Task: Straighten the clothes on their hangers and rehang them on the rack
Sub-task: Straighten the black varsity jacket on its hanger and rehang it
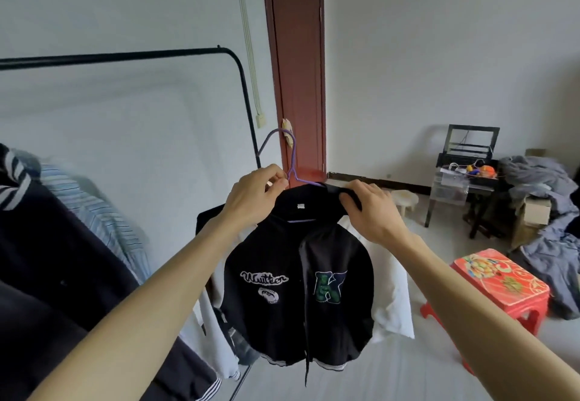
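Note:
A black varsity jacket (295,294) with white sleeves and a green letter patch hangs in mid-air on a purple wire hanger (290,156). My left hand (255,195) pinches the hanger at its neck, just above the collar. My right hand (368,209) grips the jacket's collar at the right shoulder. The hanger's hook is free and points up and left. The black rack (131,55) runs across the upper left, its bar above the hook. Dark garments and a blue striped shirt (94,212) hang on it at the left.
A brown door (298,65) stands behind the jacket. At the right are a red patterned stool (502,281), a small black table (464,178) with clutter, and a heap of grey clothes (546,212). Pale floor lies below.

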{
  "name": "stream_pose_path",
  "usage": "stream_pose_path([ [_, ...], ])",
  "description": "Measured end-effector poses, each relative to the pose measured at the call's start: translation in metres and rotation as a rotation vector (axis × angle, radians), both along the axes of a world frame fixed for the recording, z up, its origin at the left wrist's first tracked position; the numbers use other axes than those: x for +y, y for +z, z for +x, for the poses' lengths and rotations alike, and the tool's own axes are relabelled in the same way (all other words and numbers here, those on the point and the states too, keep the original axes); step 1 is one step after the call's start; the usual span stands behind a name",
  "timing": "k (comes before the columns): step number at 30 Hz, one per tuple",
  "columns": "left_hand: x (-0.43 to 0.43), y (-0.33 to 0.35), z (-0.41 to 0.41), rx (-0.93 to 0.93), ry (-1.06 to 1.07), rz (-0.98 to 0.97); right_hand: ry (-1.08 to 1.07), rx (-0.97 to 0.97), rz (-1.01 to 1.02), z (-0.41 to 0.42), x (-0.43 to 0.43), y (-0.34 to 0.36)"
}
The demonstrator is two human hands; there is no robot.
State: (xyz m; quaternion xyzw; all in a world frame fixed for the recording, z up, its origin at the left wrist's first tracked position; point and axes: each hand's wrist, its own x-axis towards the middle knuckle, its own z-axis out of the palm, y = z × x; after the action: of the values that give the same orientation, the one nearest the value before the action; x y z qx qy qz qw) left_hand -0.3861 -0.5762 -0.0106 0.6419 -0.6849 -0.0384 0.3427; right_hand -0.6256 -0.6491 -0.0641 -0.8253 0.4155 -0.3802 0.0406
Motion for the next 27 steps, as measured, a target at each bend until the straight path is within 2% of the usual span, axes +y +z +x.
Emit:
stream_pose_path([
  [2,0.007,0.001,0.002,0.006,-0.014,0.045,0.048,0.034,0.000,0.009,0.006,0.000],
  [7,0.020,0.003,0.005,0.073,0.003,0.063,0.108,-0.032,0.038,0.022,0.013,0.002],
  [14,0.029,0.018,0.000,0.044,0.027,0.068,0.184,-0.042,0.103,0.029,0.016,0.011],
  [20,0.039,0.029,0.013,0.136,0.040,0.114,0.100,-0.216,0.098,0.014,0.010,0.018],
  [27,0.037,0.019,0.016,0.235,0.082,-0.028,0.149,-0.205,0.227,-0.008,0.005,0.039],
])
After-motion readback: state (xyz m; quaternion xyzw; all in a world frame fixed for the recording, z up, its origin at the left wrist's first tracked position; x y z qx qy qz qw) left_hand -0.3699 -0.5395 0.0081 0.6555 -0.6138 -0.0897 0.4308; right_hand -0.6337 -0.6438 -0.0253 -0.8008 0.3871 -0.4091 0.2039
